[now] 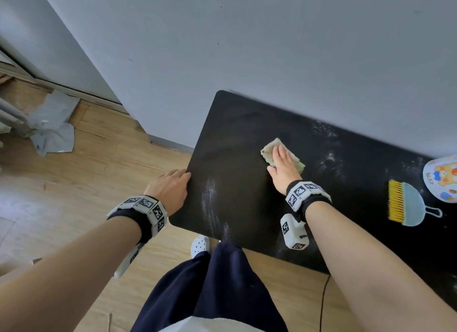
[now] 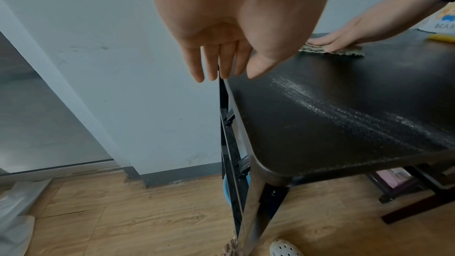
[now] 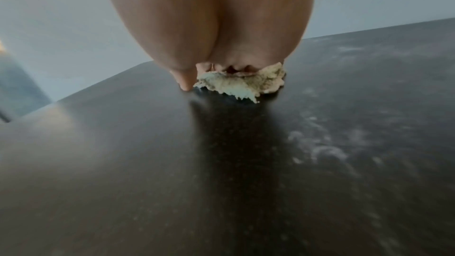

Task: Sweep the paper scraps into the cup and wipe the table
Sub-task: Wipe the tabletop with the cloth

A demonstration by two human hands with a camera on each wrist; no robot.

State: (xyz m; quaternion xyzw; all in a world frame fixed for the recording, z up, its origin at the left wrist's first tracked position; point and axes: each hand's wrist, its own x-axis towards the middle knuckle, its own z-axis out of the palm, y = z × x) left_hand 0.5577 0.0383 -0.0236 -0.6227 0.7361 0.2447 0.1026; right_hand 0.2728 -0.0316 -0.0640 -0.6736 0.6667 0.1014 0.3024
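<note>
On the black table (image 1: 235,195) my right hand (image 1: 282,158) lies flat, fingers straight, pressing on a beige-green cloth (image 1: 268,147) near the far edge. The right wrist view shows the cloth (image 3: 234,85) bunched under the hand (image 3: 216,69). My left hand (image 1: 173,185) rests on the table's left edge, fingers straight down its side and thumb on top (image 2: 221,65). A yellow-bristled blue brush (image 1: 405,203) lies at the right, next to a bear-printed cup (image 1: 440,180). White streaks (image 1: 210,195) mark the tabletop. No paper scraps show.
A grey wall runs directly behind the table. Wood floor lies to the left, with crumpled grey plastic (image 1: 52,128) by the wall. Black folding legs (image 2: 231,143) stand under the table's left end. My white shoe (image 1: 200,245) is near the front edge.
</note>
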